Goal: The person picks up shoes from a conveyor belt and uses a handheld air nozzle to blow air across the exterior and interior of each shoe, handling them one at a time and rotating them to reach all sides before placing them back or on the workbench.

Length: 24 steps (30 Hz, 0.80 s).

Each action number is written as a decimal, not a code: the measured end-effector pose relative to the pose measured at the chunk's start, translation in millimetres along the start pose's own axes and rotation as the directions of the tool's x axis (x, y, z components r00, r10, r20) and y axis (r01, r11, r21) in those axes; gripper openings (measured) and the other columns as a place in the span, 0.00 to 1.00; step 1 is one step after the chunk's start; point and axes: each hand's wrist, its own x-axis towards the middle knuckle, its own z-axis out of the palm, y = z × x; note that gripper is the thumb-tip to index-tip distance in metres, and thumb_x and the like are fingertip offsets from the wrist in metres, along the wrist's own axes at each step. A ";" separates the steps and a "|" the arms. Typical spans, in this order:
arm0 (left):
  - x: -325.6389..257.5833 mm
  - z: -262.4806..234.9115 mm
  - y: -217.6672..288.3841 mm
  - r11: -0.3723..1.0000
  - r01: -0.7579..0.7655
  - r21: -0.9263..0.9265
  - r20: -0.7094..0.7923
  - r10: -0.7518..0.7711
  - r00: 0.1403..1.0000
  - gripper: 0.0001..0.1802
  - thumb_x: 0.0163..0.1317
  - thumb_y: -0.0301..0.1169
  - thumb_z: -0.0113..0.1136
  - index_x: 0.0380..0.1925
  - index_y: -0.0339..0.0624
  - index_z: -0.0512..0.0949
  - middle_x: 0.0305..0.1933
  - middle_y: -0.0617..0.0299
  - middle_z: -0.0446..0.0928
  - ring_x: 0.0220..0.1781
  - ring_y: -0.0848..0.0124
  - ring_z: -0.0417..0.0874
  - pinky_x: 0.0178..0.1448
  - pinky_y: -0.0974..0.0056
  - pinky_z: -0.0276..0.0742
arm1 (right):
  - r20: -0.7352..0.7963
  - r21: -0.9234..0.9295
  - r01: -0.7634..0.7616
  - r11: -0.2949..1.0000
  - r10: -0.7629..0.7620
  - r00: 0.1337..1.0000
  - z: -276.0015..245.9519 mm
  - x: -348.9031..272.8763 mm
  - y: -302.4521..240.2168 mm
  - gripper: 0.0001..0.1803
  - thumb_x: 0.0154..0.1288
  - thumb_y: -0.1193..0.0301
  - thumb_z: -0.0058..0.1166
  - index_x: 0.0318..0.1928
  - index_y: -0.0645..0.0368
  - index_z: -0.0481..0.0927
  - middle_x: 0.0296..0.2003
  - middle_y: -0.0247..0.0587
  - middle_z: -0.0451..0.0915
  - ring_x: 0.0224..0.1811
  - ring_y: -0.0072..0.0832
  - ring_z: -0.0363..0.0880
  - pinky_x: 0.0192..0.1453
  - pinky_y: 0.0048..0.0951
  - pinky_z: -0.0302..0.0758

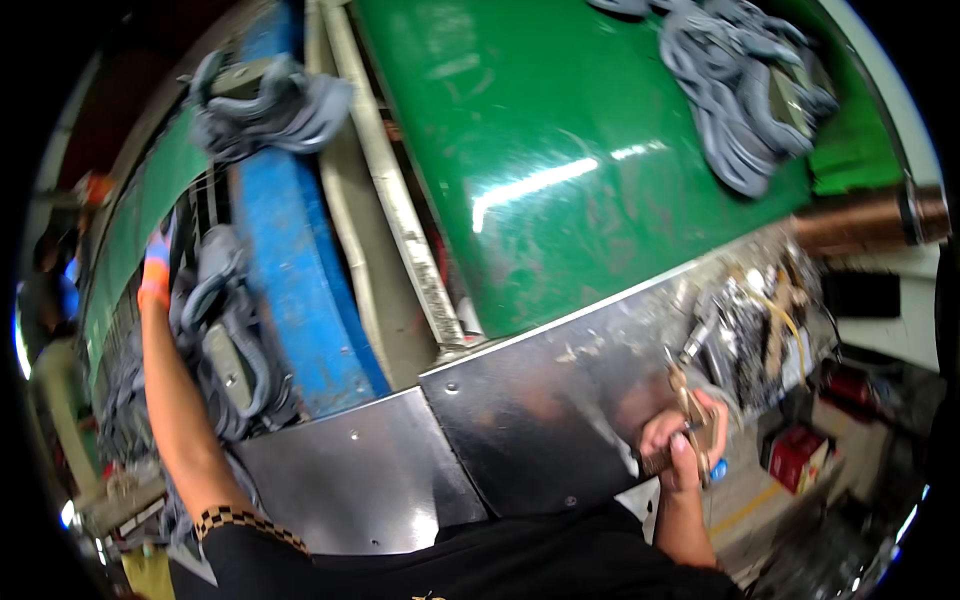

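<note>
Gripping brass tool (688, 405), right hand (680, 440) beneath

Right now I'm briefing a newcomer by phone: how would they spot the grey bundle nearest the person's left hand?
Find the curved blue rail left of the green conveyor belt. Just left of it, beside the outstretched left hand in its orange and blue glove, lies a grey strap bundle. Unlike the bundle on top of the rail or the pile on the belt, it sits low, alongside the forearm.
</note>
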 end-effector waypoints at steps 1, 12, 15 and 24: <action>-10.7 23.8 -11.2 0.974 0.066 -0.218 0.126 -0.039 0.991 0.25 0.68 0.47 0.52 0.54 0.38 0.77 0.50 0.55 0.80 0.49 0.67 0.79 0.56 0.66 0.73 | 0.041 0.030 0.004 1.000 -0.005 0.999 -2.7 6.0 3.1 0.30 0.63 0.71 0.55 0.61 0.65 0.57 0.23 0.47 0.72 0.23 0.33 0.74 0.30 0.36 0.75; -182.8 -123.0 160.5 0.991 -0.045 -0.125 -0.463 -0.018 0.886 0.28 0.60 0.36 0.63 0.57 0.35 0.70 0.56 0.51 0.76 0.56 0.60 0.78 0.59 0.60 0.74 | 0.106 0.008 0.059 0.998 -0.059 0.993 9.7 12.8 8.7 0.26 0.63 0.75 0.51 0.60 0.66 0.62 0.29 0.44 0.75 0.30 0.27 0.77 0.34 0.31 0.76; -256.8 -108.9 298.5 0.841 -0.469 -0.271 -0.739 0.130 0.661 0.38 0.44 0.27 0.74 0.58 0.31 0.69 0.57 0.49 0.74 0.60 0.59 0.75 0.64 0.57 0.70 | 0.091 -0.122 0.141 0.982 -0.131 0.987 5.5 8.5 13.8 0.26 0.63 0.73 0.53 0.61 0.64 0.62 0.28 0.43 0.75 0.26 0.25 0.75 0.29 0.27 0.74; -342.6 -98.9 385.1 0.549 -0.655 -0.519 -0.774 0.022 0.633 0.44 0.40 0.38 0.75 0.58 0.29 0.71 0.54 0.47 0.77 0.57 0.58 0.78 0.63 0.57 0.71 | -0.091 -0.611 0.231 0.757 -0.357 0.930 -96.8 -22.8 -30.9 0.21 0.63 0.75 0.50 0.56 0.68 0.69 0.25 0.35 0.76 0.22 0.19 0.74 0.27 0.21 0.73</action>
